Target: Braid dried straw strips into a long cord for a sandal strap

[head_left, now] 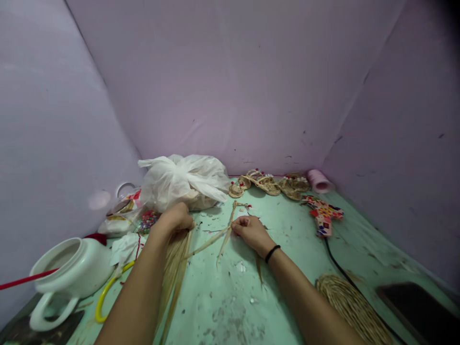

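My left hand (179,219) is closed at the top end of a bundle of long, flat straw strips (176,268); its fingertips are partly hidden. My right hand (253,233) pinches a thin straw braid (233,215) between thumb and fingers, where loose strip ends fan out. A pale strip (208,242) runs between the braid and the bundle. Red beads (248,206) show near the braid's far end.
At the back stand a white plastic bag (183,179), small woven straw sandals (264,183) and a pink thread spool (319,182). A white teapot-like pot (75,263) lies left. On the right are a cloth-covered glue gun (323,214), a woven sole (350,306) and a phone (420,311).
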`<state>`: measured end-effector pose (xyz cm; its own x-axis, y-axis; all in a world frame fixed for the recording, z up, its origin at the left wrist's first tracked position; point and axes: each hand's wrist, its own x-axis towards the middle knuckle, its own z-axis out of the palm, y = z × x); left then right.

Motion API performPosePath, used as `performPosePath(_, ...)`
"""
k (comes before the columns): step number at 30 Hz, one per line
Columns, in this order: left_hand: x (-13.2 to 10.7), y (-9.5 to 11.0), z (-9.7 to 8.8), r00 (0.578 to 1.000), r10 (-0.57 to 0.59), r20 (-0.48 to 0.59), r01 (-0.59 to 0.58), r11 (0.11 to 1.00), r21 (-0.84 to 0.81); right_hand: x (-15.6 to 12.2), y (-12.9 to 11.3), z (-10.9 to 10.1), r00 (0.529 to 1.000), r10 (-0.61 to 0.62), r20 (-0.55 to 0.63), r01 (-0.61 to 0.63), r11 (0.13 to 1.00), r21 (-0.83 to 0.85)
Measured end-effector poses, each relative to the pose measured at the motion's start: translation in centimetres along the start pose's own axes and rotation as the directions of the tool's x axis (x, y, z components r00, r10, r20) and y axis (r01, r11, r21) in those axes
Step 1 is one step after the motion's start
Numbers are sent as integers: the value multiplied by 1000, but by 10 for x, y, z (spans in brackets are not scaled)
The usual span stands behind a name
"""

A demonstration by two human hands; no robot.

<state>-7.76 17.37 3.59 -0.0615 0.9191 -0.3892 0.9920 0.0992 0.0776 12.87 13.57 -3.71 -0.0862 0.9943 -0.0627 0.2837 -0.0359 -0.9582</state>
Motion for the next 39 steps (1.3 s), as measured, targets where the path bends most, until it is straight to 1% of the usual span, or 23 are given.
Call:
performPosePath(3, 4, -2, 3, 1000, -27, 2, 27, 999, -37, 0, 0, 0, 1000, 4, 5, -4, 1000, 10)
performPosePath(5, 4, -3, 3, 999, -21, -28, 20, 999, -35, 0, 0, 0, 1000, 13, 4, -13, 1000, 14)
performPosePath(7, 1, 0, 0, 996, 6, -83, -8, 1000, -25, 0, 1, 0, 1000, 10, 3, -10, 1000, 12)
performPosePath(10, -10, 15, -3, 984, 58, -168, -58, 998, 6, 1, 2, -1, 1000, -1, 11, 1, 1000, 18)
performPosePath(12, -19, 32, -1, 973, 88, -214, -85, 996, 24, 1, 2, -1, 1000, -8, 21, 7, 999, 37)
performPosePath(13, -22, 41, 2, 966, 130, -223, -126, 992, 31, 2, 3, -1, 1000, -11, 26, 10, 999, 46)
performPosePath(15, -27, 57, 11, 950, 226, -214, -227, 974, 21, 2, 3, -2, 999, -18, 28, 16, 998, 62)
performPosePath(18, -26, 70, 26, 928, 297, -224, -305, 952, 1, 3, 2, -2, 1000, -14, 23, 12, 997, 80)
performPosePath(21, -20, 70, 31, 909, 360, -212, -382, 921, -75, 2, 0, -2, 1000, -3, 20, 1, 996, 84)
performPosePath(23, -18, 67, 30, 895, 412, -169, -439, 879, -185, 2, -1, -2, 1000, 2, 21, -4, 997, 83)
performPosePath(24, -18, 66, 29, 894, 426, -140, -449, 857, -255, 1, -1, -2, 1000, 4, 19, -6, 996, 84)
performPosePath(26, -20, 65, 25, 905, 421, -65, -409, 813, -416, 1, -1, -2, 1000, 1, 10, -2, 997, 82)
performPosePath(28, -23, 64, 22, 916, 401, 25, -317, 758, -571, 1, -1, -2, 1000, -8, 4, 7, 997, 80)
performPosePath(30, -23, 62, 22, 908, 404, 115, -223, 695, -684, 1, -2, -2, 1000, -9, 6, 8, 996, 86)
performPosePath(32, -19, 59, 25, 892, 413, 184, -154, 661, -735, 0, -3, -2, 1000, 1, 11, -2, 994, 105)
performPosePath(35, -9, 53, 33, 884, 391, 257, -76, 662, -745, 0, -5, -2, 1000, 19, 14, -20, 991, 130)
performPosePath(39, -2, 51, 40, 908, 338, 248, -25, 635, -772, -1, -6, -2, 1000, 18, 22, -21, 991, 134)
